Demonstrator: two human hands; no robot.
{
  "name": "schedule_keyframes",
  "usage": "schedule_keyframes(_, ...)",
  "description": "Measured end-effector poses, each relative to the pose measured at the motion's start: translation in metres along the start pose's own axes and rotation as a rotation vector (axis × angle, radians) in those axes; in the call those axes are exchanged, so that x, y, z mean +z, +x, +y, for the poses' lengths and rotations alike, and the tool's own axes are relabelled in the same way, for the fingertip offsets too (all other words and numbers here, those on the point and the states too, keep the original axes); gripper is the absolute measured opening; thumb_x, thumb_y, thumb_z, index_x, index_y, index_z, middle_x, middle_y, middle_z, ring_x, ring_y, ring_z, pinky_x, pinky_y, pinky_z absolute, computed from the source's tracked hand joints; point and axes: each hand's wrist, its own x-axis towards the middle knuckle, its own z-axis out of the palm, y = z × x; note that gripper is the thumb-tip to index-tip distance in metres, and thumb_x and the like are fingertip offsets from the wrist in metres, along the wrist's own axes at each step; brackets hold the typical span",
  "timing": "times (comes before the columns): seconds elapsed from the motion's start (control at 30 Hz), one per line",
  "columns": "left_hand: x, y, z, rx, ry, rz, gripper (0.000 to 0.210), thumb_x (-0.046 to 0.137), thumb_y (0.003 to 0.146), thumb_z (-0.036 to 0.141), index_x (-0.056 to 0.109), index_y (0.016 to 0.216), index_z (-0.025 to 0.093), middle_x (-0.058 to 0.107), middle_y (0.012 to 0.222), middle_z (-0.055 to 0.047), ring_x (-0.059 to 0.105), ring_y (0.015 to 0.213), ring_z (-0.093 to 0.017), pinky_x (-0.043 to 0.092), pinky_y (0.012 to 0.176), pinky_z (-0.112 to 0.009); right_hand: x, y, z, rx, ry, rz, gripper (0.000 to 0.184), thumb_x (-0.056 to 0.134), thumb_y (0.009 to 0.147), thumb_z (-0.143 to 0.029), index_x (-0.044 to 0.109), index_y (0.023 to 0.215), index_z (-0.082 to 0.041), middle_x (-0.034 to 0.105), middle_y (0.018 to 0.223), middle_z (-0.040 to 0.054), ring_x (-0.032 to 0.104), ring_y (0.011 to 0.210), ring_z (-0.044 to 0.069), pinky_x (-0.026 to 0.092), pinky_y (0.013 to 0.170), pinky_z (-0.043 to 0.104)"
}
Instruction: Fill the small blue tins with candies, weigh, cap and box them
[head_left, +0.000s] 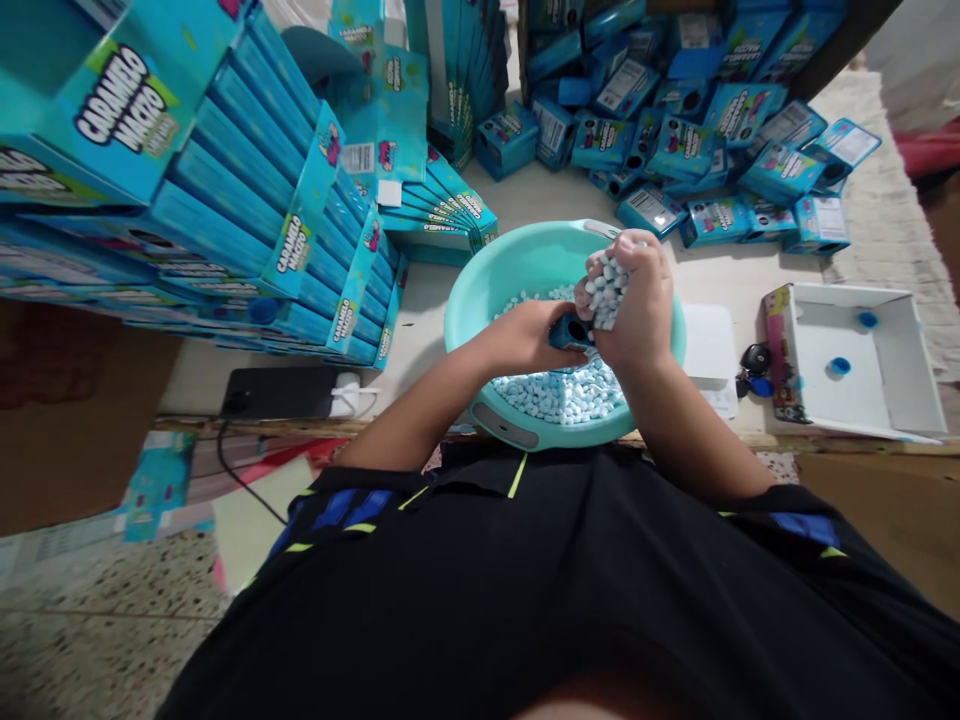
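Note:
My left hand is closed around a small blue candy box, whose dark round hole faces up toward me. Just right of it, my right hand is cupped around a handful of pale blue and white candies, tilted close to the hole. Both hands are over a turquoise tub with more loose candies on its bottom. The lower part of the box is partly hidden by my fingers.
Stacked display cartons rise on the left, a phone in front of them. Many small blue boxes lie piled at the back right. A white open box with blue caps and some keys sit at right.

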Motion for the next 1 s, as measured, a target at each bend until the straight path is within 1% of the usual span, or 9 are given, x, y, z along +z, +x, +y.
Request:
schedule_keyframes(0.1,0.0,0.0,0.001,-0.009,0.004,-0.009,0.045,0.08,0.08,0.042,0.07,0.115,0.015,0.078,0.109,-0.009,0.072,0.099,-0.028,0.053,0.084,-0.037,0.002,-0.002,-0.001,0.028,-0.014,0.002,0.031,0.068,0.083,-0.052,0.049,0.086,-0.027,0.05,0.075,-0.0015,0.065,0.075,0.019,0.052,0.065,0.035)
schedule_keyframes(0.27,-0.001,0.0,0.001,-0.002,0.006,-0.008,0.047,0.08,0.08,0.044,0.07,0.116,0.014,0.078,0.107,-0.009,0.072,0.096,-0.027,0.053,0.082,-0.036,-0.003,0.002,-0.001,0.068,-0.06,-0.032,0.034,0.066,0.082,-0.055,0.047,0.087,-0.028,0.052,0.075,-0.001,0.068,0.078,0.02,0.054,0.065,0.035)
schedule_keyframes(0.4,0.0,0.0,-0.001,0.033,0.015,0.013,0.052,0.079,0.081,0.043,0.069,0.124,0.015,0.078,0.117,-0.01,0.073,0.106,-0.03,0.053,0.088,-0.038,-0.002,0.001,-0.004,0.094,-0.04,-0.023,0.03,0.063,0.081,-0.052,0.046,0.087,-0.028,0.052,0.074,-0.0012,0.07,0.087,0.023,0.058,0.074,0.038)
schedule_keyframes(0.5,0.0,0.0,-0.003,0.038,0.04,0.026,0.059,0.079,0.082,0.041,0.067,0.133,0.015,0.076,0.126,-0.013,0.072,0.113,-0.032,0.054,0.093,-0.04,-0.001,-0.001,-0.005,0.066,-0.051,-0.035,0.03,0.063,0.081,-0.052,0.047,0.086,-0.028,0.054,0.075,-0.0004,0.07,0.09,0.024,0.058,0.078,0.04)
schedule_keyframes(0.6,0.001,0.0,-0.003,0.035,0.075,0.03,0.065,0.079,0.082,0.042,0.064,0.139,0.016,0.075,0.131,-0.014,0.071,0.118,-0.034,0.054,0.096,-0.042,-0.001,-0.003,-0.003,0.025,-0.09,-0.049,0.033,0.065,0.08,-0.056,0.048,0.086,-0.028,0.057,0.077,0.0005,0.071,0.092,0.024,0.059,0.078,0.04)
schedule_keyframes(0.73,0.001,0.0,-0.003,0.011,0.079,0.038,0.061,0.08,0.08,0.042,0.067,0.134,0.016,0.076,0.129,-0.013,0.071,0.117,-0.035,0.054,0.095,-0.04,0.001,-0.006,-0.002,-0.012,-0.146,-0.01,0.035,0.064,0.081,-0.06,0.051,0.087,-0.028,0.058,0.079,0.0009,0.07,0.092,0.023,0.059,0.075,0.038)
schedule_keyframes(0.87,-0.002,-0.002,-0.003,0.012,0.02,0.051,0.059,0.081,0.08,0.043,0.069,0.131,0.016,0.077,0.125,-0.011,0.071,0.113,-0.033,0.054,0.095,-0.041,0.004,-0.008,-0.006,-0.035,-0.185,-0.009,0.035,0.061,0.083,-0.061,0.049,0.085,-0.028,0.056,0.079,0.0001,0.068,0.086,0.02,0.058,0.071,0.035)
schedule_keyframes(1.0,-0.005,-0.004,-0.002,0.024,-0.049,0.083,0.061,0.081,0.081,0.044,0.068,0.133,0.016,0.077,0.123,-0.01,0.071,0.112,-0.031,0.054,0.096,-0.04,0.006,-0.009,-0.011,-0.018,-0.143,-0.001,0.034,0.062,0.082,-0.058,0.046,0.084,-0.028,0.054,0.077,-0.0006,0.067,0.084,0.019,0.058,0.07,0.034)
